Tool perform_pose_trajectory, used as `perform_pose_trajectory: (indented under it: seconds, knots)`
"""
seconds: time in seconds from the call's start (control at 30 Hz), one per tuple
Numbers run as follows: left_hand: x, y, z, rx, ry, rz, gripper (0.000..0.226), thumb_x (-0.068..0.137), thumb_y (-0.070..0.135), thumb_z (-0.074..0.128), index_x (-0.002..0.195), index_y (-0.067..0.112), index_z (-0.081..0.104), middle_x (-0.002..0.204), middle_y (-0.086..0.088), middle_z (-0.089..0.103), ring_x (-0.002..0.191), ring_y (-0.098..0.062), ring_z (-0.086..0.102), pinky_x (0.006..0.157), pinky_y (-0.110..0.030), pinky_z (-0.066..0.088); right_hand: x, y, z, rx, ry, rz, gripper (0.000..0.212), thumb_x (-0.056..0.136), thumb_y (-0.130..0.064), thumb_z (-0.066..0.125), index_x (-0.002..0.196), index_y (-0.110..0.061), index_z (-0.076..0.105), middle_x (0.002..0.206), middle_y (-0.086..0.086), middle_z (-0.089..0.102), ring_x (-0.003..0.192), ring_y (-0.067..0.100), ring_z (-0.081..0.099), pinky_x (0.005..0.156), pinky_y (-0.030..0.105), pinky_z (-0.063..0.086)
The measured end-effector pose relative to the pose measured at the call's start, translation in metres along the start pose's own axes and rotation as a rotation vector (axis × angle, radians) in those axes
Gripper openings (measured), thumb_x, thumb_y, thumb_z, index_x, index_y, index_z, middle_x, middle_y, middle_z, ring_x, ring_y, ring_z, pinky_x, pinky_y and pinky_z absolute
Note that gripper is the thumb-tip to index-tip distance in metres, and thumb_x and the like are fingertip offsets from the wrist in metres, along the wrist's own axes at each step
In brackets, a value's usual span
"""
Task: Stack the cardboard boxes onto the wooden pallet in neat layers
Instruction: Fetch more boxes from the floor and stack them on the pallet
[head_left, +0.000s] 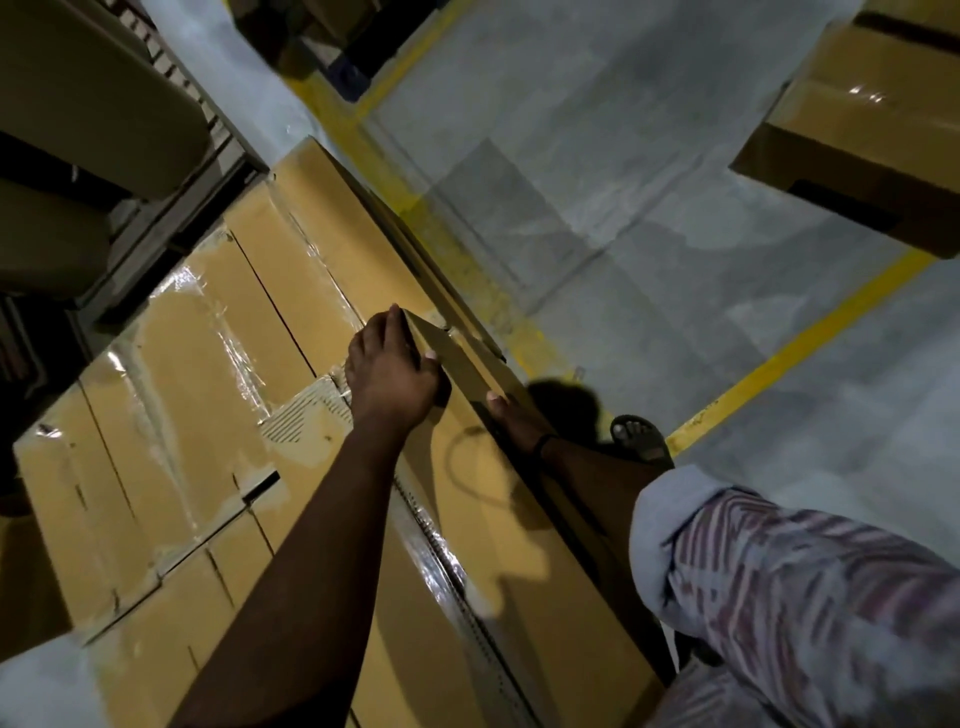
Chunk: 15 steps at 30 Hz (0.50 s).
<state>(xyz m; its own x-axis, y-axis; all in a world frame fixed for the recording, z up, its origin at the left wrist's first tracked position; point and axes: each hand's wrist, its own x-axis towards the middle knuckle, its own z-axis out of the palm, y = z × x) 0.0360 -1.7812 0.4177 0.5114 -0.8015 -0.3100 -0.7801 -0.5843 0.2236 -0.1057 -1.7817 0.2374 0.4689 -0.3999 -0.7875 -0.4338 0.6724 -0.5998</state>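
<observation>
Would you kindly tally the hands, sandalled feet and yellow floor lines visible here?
Hands: 2, left hand and right hand, both on the cardboard box
Sandalled feet: 1
Yellow floor lines: 2
Total: 5

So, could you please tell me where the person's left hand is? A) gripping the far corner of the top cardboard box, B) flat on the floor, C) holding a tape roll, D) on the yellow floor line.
A: the left hand wraps the far corner of the cardboard box.
</observation>
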Motion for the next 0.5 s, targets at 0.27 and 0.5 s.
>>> perform_pose_trajectory:
  seconds: [0.27, 0.5]
  knots:
    - [0.0011, -0.0003, 0.0007, -0.042, 0.024, -0.017, 0.076, 0.097, 0.038, 0.059, 0.161, 0.02, 0.021, 0.162, -0.008, 0.025, 0.149, -0.032, 0.018, 0.119, -0.054, 0.026, 0.0017, -0.0005, 0.0032, 0.026, -0.028, -0.012, 0.087, 0.09, -0.081, 0.035, 0.155, -0.023, 0.037, 0.164, 0.009, 0.027, 0.148, 0.029, 0.03, 0.121, 0.049, 0.023]
    - [0.0103, -0.0044, 0.0003, -0.088, 0.04, -0.027, 0.077, 0.096, 0.038, 0.06, 0.161, 0.021, 0.021, 0.162, -0.005, 0.025, 0.148, -0.03, 0.018, 0.118, -0.053, 0.026, 0.0013, -0.0029, -0.0011, 0.032, -0.078, 0.016, 0.078, 0.095, -0.077, 0.029, 0.156, -0.029, 0.033, 0.167, 0.002, 0.019, 0.154, 0.025, 0.018, 0.124, 0.05, 0.015]
